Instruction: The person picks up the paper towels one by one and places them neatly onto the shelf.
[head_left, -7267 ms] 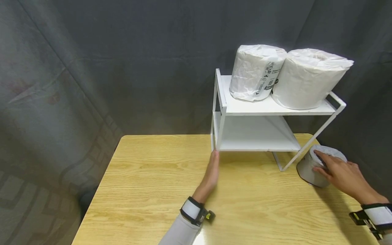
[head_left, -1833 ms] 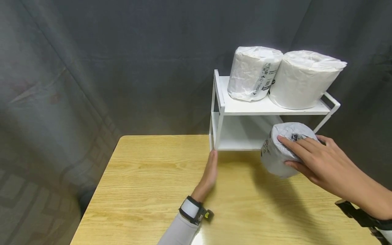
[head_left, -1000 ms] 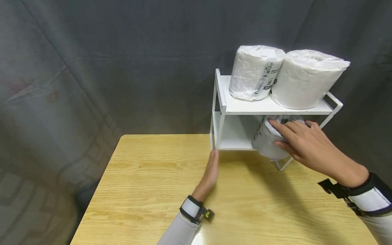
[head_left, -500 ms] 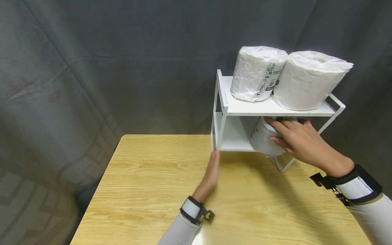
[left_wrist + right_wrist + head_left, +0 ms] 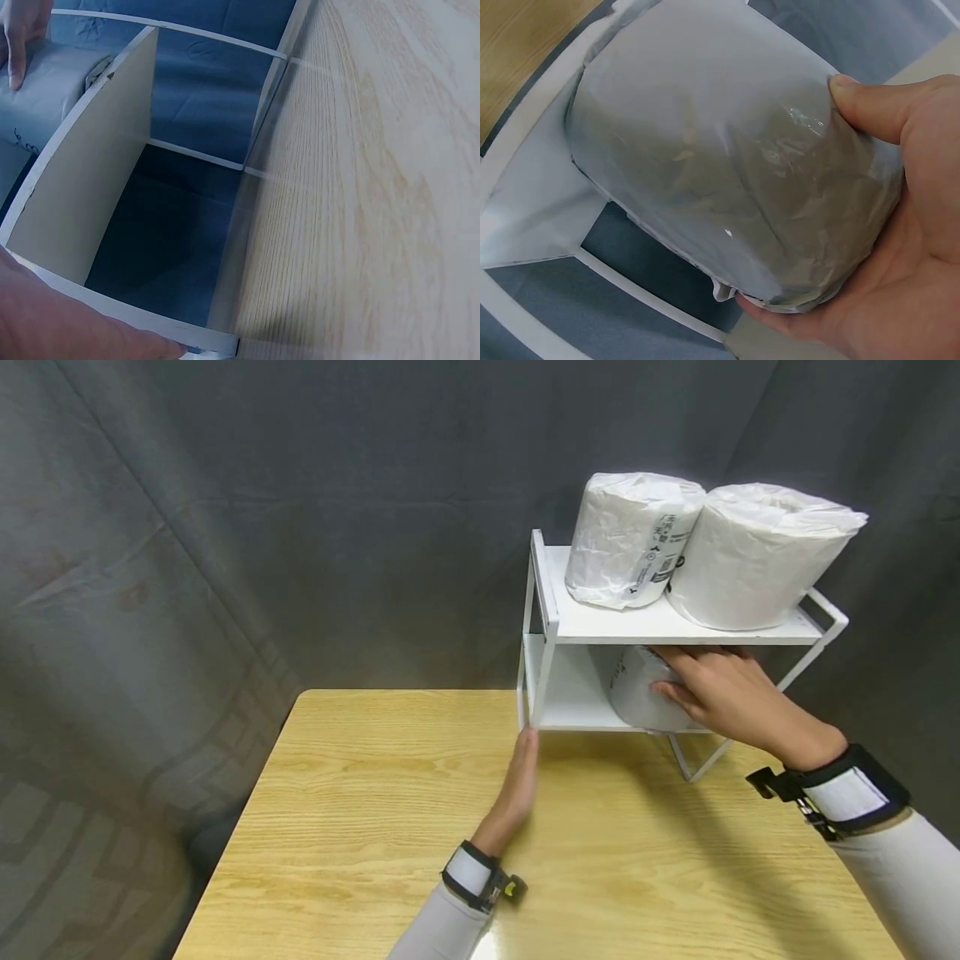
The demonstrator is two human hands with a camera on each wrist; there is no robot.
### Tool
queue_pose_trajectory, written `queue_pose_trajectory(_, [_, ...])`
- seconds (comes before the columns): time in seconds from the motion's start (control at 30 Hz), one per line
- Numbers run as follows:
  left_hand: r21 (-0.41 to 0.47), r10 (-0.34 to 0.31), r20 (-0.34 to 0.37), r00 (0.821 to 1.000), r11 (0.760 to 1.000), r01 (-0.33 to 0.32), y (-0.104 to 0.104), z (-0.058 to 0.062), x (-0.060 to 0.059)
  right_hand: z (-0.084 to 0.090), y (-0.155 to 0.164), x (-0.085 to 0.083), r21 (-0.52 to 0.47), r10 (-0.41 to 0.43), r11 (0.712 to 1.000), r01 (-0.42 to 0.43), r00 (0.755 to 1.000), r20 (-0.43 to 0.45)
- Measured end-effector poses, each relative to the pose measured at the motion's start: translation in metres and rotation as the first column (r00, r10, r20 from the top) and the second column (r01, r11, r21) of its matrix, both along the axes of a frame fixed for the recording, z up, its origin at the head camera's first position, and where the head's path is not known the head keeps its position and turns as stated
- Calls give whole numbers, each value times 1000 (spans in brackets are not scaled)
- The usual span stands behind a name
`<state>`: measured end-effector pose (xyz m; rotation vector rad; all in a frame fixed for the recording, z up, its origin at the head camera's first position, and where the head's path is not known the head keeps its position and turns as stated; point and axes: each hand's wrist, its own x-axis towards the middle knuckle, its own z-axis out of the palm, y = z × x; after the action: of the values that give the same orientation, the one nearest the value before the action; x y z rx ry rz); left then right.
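Setting: staged recording booth | Evidence: dark cloth backdrop across frame top and left; lone wooden table lower centre

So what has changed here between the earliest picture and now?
The right hand took hold of the wrapped paper roll that stood on the table to the right of the white rack, lifted it, carried it left and pushed it onto the lower shelf, where it grips it now. The left hand stayed flat against the rack's front corner; the two rolls on top did not move.
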<state>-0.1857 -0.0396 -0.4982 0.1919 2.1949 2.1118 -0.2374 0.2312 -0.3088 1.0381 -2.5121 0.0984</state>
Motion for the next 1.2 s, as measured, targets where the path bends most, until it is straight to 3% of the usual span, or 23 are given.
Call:
queue_pose_trajectory(0.3, [4,-20,2,1000,1000,20,1,0,1,1,-2,-6,3,-98,995,98,992,80])
queue_pose_trajectory(0.87, [-10,-24,3,1000,1000,24,2,-2,0,-8,-3,-18,-33,-94,995,93,994,-48])
queue_pose_trajectory(1.2, [-16,1,1,1000,1000,-1,1,1,0,-11,-6,-23,-47,-86,995,83,995,-60])
